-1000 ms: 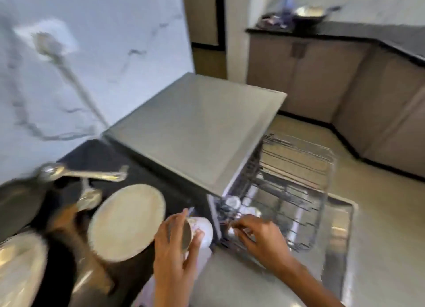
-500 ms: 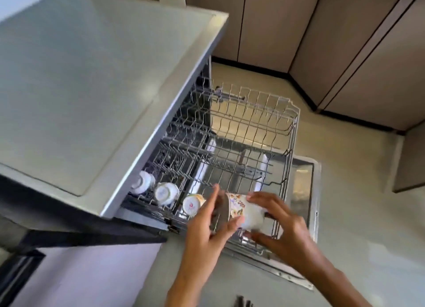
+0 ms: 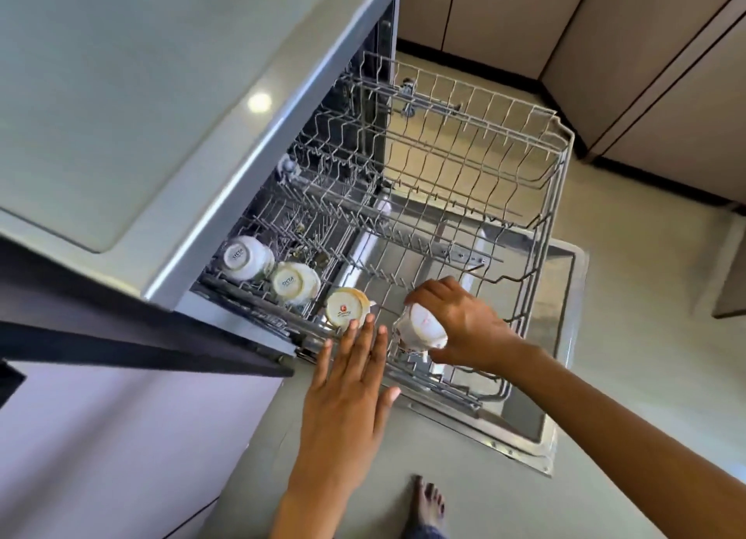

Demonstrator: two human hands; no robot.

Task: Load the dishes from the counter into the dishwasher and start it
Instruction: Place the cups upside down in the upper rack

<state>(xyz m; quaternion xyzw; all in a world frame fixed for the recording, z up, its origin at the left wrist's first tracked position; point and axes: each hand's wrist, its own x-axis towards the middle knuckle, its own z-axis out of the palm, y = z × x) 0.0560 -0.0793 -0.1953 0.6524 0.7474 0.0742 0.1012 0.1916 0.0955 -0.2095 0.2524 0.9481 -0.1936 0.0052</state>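
The dishwasher's upper wire rack (image 3: 541,199) is pulled out over the open door (image 3: 565,337). Three white cups stand upside down along its near left side: one (image 3: 246,258), a second (image 3: 294,283) and a third (image 3: 347,308). My right hand (image 3: 464,328) grips a fourth white cup (image 3: 422,328), tilted bottom-up, just above the rack beside the third cup. My left hand (image 3: 347,393) hovers flat with fingers spread at the rack's near edge, holding nothing, fingertips close to the third cup.
The dishwasher's grey top (image 3: 141,94) fills the upper left. Beige cabinet doors (image 3: 646,54) line the far right. A bare foot (image 3: 430,506) stands on the pale floor (image 3: 646,377) below the door. The rest of the rack holds only tines.
The view swung from the counter down to the rack. The cup passed from both hands to my right hand alone and was turned upside down; my left hand let go and opened.
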